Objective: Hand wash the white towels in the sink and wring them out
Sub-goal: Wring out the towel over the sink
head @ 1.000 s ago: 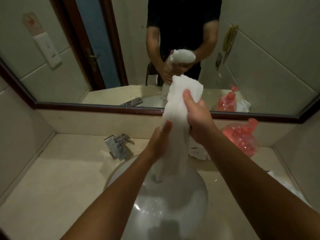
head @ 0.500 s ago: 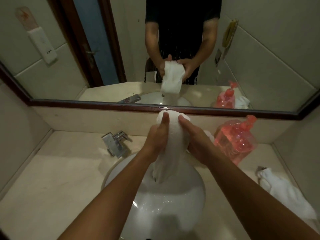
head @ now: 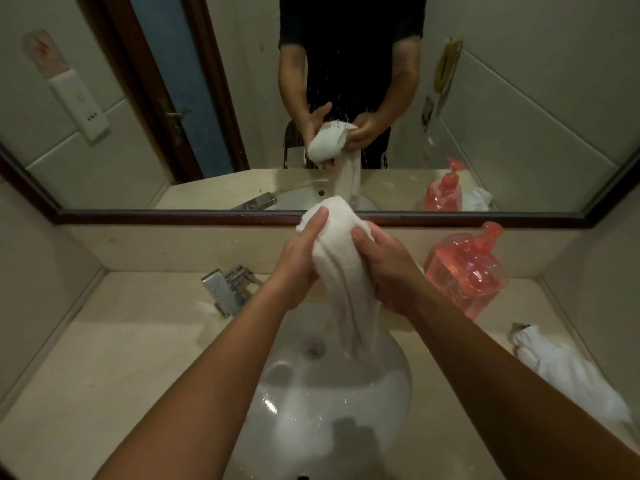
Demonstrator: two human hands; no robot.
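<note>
A wet white towel (head: 337, 268) hangs bunched over the round white sink (head: 388, 403), its lower end trailing into the bowl beside the drain. My left hand (head: 298, 261) grips the towel's left side, thumb up against the top fold. My right hand (head: 388, 268) grips its right side, fingers curled round the cloth. A second white towel (head: 568, 372) lies crumpled on the counter at the right.
A chrome faucet (head: 225, 289) stands at the sink's back left. A pink soap pump bottle (head: 467, 271) sits on the beige counter (head: 121, 358) at the back right. A wide mirror (head: 138, 133) covers the wall behind and reflects me.
Both hands have brought the towel down from a raised, stretched hold to a bunched grip just above the sink. The right hand dropped level with the left.
</note>
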